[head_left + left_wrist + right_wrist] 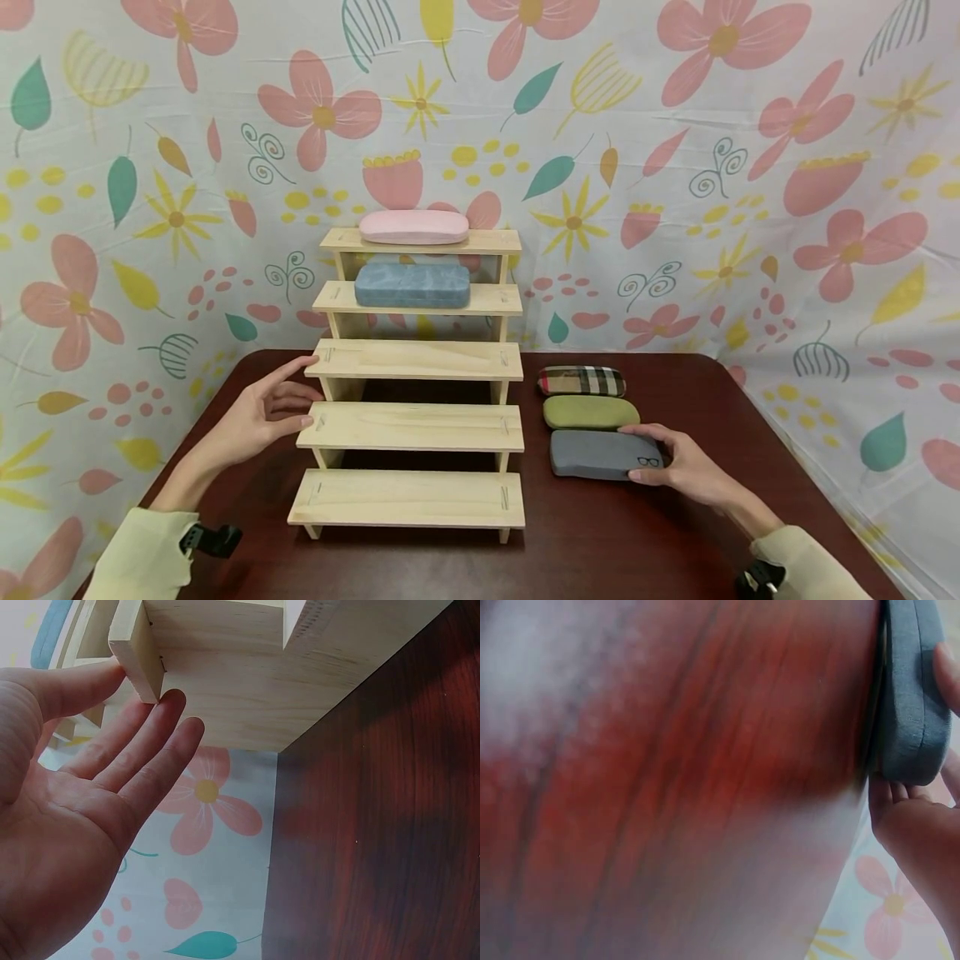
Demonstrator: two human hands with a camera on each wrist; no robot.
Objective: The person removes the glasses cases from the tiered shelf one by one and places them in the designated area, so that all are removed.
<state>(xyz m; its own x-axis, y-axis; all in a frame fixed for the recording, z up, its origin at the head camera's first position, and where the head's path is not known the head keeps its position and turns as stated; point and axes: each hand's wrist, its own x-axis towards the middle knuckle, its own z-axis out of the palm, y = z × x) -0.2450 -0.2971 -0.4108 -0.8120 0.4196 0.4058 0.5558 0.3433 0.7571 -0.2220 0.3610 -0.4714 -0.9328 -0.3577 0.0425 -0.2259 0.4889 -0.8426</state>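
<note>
A stepped wooden display stand (420, 427) stands on the table. My left hand (251, 415) is at its left side, fingers extended; in the head view the index fingertip meets the end of the middle step and the thumb the step below. The left wrist view shows that hand (90, 780) palm on, thumb at a step's end (139, 656). On the table right of the stand, my right hand (686, 467) grips the right end of a grey glasses case (596, 455), thumb at the near side, fingers at the far side. The right wrist view shows the case's end (915, 712) between thumb and fingers.
A pink glasses case (414, 227) lies on the top step and a blue one (412, 286) on the step below. Behind the grey case are a green case (590, 411) and a plaid case (581, 381). A floral cloth (465, 100) hangs behind the dark table (420, 571).
</note>
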